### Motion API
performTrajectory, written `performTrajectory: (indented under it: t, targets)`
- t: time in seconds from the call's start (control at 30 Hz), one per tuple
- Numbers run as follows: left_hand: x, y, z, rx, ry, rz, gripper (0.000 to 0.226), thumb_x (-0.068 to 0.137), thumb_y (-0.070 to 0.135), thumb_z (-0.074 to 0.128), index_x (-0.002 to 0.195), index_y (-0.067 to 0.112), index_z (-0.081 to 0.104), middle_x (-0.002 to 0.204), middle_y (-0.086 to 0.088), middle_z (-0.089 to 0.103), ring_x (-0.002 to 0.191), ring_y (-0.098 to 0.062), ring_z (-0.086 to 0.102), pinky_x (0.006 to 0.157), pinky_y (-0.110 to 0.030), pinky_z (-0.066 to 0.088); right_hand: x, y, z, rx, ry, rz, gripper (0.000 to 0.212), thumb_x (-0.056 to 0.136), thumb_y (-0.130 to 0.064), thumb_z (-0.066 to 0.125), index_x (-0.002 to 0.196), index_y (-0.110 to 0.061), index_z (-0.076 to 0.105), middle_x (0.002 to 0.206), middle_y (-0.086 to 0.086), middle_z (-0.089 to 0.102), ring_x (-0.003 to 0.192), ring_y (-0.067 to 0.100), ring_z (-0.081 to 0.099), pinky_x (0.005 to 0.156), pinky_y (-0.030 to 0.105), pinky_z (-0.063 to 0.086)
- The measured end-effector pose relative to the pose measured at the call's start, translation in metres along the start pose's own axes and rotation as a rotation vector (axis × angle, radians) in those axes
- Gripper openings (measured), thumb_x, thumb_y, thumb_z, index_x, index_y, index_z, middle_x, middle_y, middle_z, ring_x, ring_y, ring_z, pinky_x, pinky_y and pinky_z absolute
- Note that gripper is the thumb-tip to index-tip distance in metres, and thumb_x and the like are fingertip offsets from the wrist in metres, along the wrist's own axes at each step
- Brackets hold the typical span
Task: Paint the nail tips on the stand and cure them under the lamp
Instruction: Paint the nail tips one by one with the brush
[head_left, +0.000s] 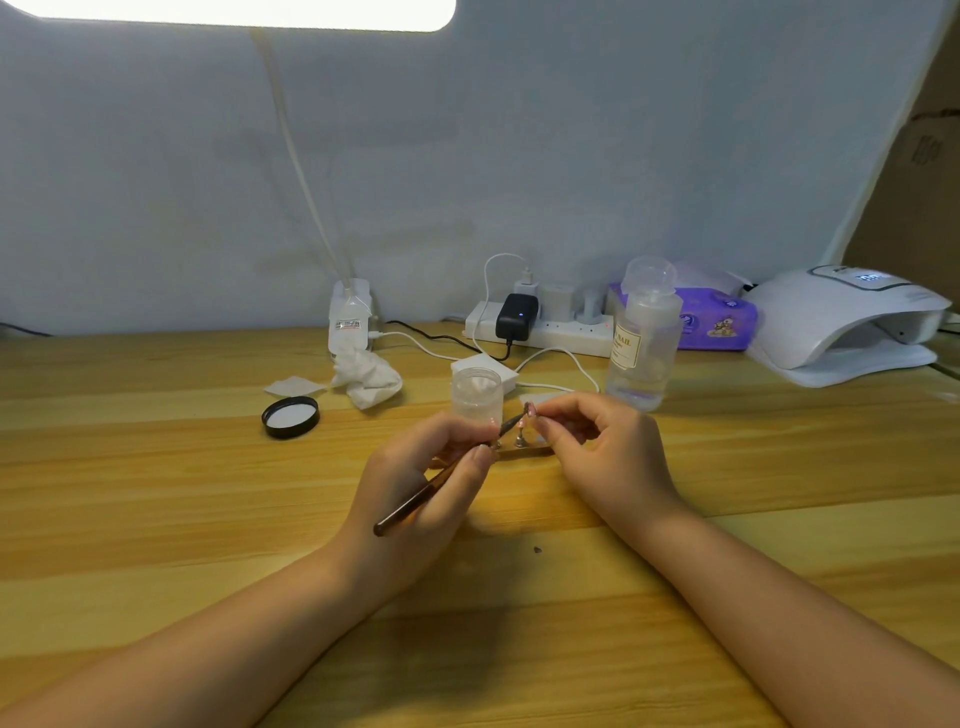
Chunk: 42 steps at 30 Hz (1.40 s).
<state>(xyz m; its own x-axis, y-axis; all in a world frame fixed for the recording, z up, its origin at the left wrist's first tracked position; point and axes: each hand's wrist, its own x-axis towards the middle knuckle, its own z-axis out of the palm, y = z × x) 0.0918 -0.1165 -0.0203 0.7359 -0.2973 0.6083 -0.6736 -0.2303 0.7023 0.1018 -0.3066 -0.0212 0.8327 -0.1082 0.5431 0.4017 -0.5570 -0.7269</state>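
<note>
My left hand (421, 483) grips a thin brown nail brush (415, 501), whose bristle end reaches up to a small pinkish nail tip (529, 409). My right hand (605, 447) pinches that nail tip between thumb and forefinger, just above the wooden stand (524, 451). Two small metal holders (519, 440) rise from the stand between my hands. The white curing lamp (841, 327) sits at the far right of the wooden table (208, 519), its opening facing left.
A small clear jar (477, 395) stands just behind the stand, a tall clear bottle (644, 338) to its right. A black lid (290, 417), crumpled tissue (366, 376), power strip (540, 327) with cables and a purple wipes pack (711, 319) lie farther back.
</note>
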Motion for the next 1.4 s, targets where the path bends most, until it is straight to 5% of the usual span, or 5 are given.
performTrajectory:
  t: [0.13,0.93,1.4]
  targets:
    - [-0.0011,0.0007,-0.0008,-0.032,0.019,0.006,0.019,0.085,0.034,0.053,0.095,0.024,0.067,0.084,0.007,0.071,0.081,-0.012,0.066,0.072,-0.021,0.049,0.0,-0.0019,-0.0004,0.02,0.003,-0.003,0.014,0.083,-0.005,0.07,0.093,-0.015,0.073,0.082,-0.003,0.07,0.077,0.006,0.061,0.067,0.014,0.05]
    - [0.0004,0.0008,-0.0005,0.06,-0.001,0.034,0.028,0.085,0.032,0.055,0.099,0.016,0.073,0.09,0.006,0.071,0.087,-0.007,0.063,0.076,-0.014,0.045,0.0001,0.0008,-0.0006,-0.027,-0.003,-0.009,0.016,0.084,-0.006,0.069,0.095,-0.016,0.072,0.085,-0.004,0.069,0.078,0.007,0.063,0.069,0.011,0.049]
    - [0.0002,0.0017,-0.0024,0.052,-0.01,0.025,0.027,0.083,0.032,0.055,0.095,0.017,0.074,0.089,0.005,0.07,0.088,-0.016,0.063,0.076,-0.025,0.048,0.0011,0.0019,0.0004,-0.024,0.007,-0.002,0.014,0.083,-0.006,0.07,0.092,-0.017,0.073,0.082,-0.006,0.068,0.077,0.007,0.062,0.069,0.016,0.051]
